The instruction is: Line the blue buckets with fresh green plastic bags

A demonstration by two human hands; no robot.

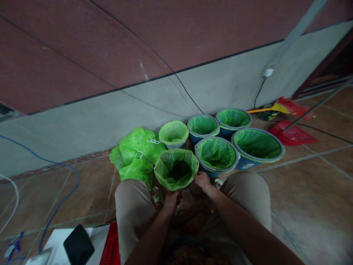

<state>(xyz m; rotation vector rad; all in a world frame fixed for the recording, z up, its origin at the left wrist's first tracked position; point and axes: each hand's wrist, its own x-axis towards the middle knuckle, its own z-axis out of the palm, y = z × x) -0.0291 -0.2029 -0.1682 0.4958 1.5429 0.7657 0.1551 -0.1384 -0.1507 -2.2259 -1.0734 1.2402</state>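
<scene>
Between my knees stands a small bin (pixel 190 170) lined with a thin green bin liner (pixel 165 173) folded over its rim; its inside is dark. My left hand (pixel 173 198) is closed at the liner's front edge, with its fingers curled and partly hidden. My right hand (pixel 202 179) pinches the liner's edge at the right side of the rim. Just left of this bin lie bulging green plastic bags (pixel 138 147). A pale lined bin (pixel 173 134) stands behind it, and a blue-grey lined bin (pixel 217 154) stands to its right.
More lined bins (pixel 204 126) stand by the wall (pixel 154 99). To the right lie a red dustpan (pixel 292 134) and a broom (pixel 284 106). A blue cable (pixel 62 198) runs over the tiles at left, near a dark tablet-like object (pixel 79 244) and a red crate (pixel 111 246).
</scene>
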